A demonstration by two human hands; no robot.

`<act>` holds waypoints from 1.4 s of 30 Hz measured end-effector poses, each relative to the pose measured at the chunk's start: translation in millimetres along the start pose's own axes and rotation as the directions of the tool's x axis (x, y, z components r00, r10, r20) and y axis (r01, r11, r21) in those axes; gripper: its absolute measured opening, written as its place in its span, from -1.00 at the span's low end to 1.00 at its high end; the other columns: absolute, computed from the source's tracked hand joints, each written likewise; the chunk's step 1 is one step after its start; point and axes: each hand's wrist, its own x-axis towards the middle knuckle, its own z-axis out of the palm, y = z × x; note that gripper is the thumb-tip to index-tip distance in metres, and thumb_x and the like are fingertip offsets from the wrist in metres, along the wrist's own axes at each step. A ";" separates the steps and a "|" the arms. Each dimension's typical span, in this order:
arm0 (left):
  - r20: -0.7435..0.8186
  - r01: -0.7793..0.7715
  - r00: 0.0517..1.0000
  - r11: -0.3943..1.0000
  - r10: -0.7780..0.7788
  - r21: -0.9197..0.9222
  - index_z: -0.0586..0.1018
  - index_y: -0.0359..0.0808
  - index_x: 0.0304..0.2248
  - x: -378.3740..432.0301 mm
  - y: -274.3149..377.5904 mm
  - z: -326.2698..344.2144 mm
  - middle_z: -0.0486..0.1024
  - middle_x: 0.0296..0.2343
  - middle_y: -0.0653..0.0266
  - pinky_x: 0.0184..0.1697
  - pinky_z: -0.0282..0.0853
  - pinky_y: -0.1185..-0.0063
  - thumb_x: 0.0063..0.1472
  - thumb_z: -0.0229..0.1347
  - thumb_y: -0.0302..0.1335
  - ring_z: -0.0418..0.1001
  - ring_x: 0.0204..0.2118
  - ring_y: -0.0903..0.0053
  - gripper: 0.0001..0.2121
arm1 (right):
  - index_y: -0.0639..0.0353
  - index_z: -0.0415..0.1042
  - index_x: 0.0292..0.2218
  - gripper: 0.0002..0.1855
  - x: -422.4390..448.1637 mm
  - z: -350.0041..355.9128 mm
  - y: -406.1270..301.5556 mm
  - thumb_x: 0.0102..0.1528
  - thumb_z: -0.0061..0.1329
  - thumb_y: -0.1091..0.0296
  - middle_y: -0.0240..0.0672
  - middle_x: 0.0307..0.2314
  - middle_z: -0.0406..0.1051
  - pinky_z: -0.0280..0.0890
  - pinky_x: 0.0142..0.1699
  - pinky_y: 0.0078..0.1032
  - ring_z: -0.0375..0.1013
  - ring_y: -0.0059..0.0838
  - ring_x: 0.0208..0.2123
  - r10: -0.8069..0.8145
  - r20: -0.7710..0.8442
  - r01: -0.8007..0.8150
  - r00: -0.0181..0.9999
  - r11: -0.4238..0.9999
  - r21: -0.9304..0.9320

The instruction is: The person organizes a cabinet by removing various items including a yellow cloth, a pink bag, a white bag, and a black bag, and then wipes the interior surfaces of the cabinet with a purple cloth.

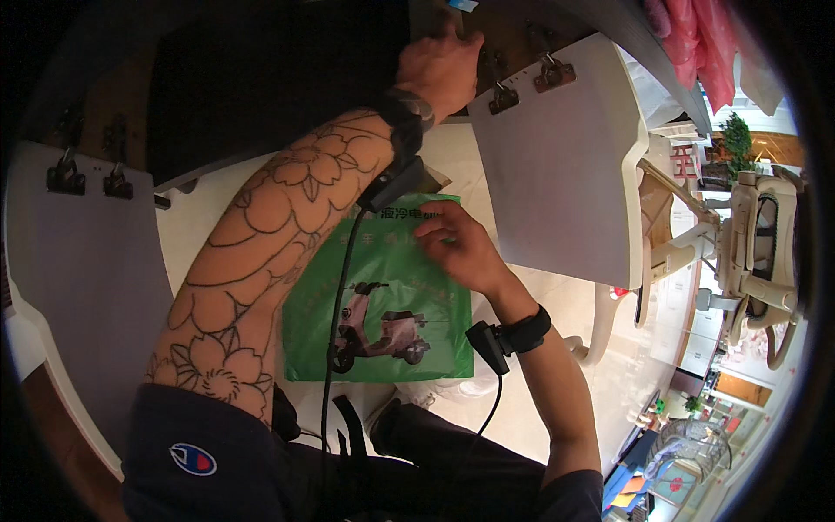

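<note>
My left hand [440, 68] is stretched into a dark cabinet [280, 78], near its right inner side. Its fingertips are blurred in shadow, so whether it holds anything is unclear. A green plastic bag [385, 287] printed with a scooter and writing lies below, partly covered by my left forearm. Over the bag's upper right corner is my right hand [456, 245], fingers loosely bent and apart, with no object seen in it. Whether those fingers touch the plastic is not plain. Just behind the bag's top edge, a small brownish piece [436, 179] shows.
Two cabinet doors, the right one [561, 163] and the left one [85, 261], stand swung out on metal hinges [554, 73]. A blue-and-white item [463, 5] shows at the top. Beige equipment [750, 248] stands at the right, beyond the pale floor [548, 287]. Pink plastic [708, 52] hangs upper right.
</note>
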 end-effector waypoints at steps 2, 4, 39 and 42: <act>0.008 -0.011 1.000 1.000 0.011 0.023 0.38 -0.09 0.01 -0.8 -5.4 -2.8 0.34 -0.07 0.01 -0.21 0.45 0.22 0.12 0.11 -0.28 0.50 -0.21 0.07 -0.56 | 0.27 0.22 0.00 -0.52 2.7 1.4 0.3 0.01 -0.13 0.60 -0.23 -0.38 0.48 0.35 -0.13 -0.51 0.49 -0.42 -0.30 -0.006 0.000 0.006 1.000 1.000 0.011; 0.009 -0.027 1.000 0.999 0.027 0.035 0.39 -0.07 0.02 0.9 -4.8 -3.5 0.34 -0.07 0.00 -0.21 0.45 0.21 0.13 0.11 -0.25 0.49 -0.21 0.06 -0.56 | 0.27 0.22 0.00 -0.53 5.5 1.7 -2.6 0.00 -0.13 0.62 -0.23 -0.38 0.48 0.35 -0.15 -0.52 0.49 -0.43 -0.31 -0.004 -0.010 0.004 1.000 0.999 0.033; -0.202 -0.485 0.859 0.874 0.470 -0.030 0.44 -0.17 0.02 -106.5 -3.2 -53.6 0.09 0.14 0.06 0.13 0.24 0.29 0.14 0.06 -0.46 0.12 0.17 0.14 -0.59 | 0.19 0.15 0.11 -0.29 21.9 -48.7 -75.8 0.21 -0.29 -0.26 -0.18 -0.03 0.27 0.36 -0.01 -0.17 0.34 -0.25 -0.04 -0.108 -0.158 0.191 0.982 0.511 0.838; -0.165 -0.627 0.772 0.778 0.614 -0.033 0.56 -0.16 -0.14 -109.8 -7.5 -53.8 0.17 0.12 0.14 0.15 0.21 0.34 0.13 0.04 -0.45 0.15 0.16 0.27 -0.72 | 0.21 0.21 0.06 -0.37 18.5 -51.6 -80.6 0.24 -0.31 -0.18 -0.19 -0.09 0.35 0.39 -0.05 -0.27 0.43 -0.27 -0.14 -0.123 -0.174 0.212 0.977 0.472 0.856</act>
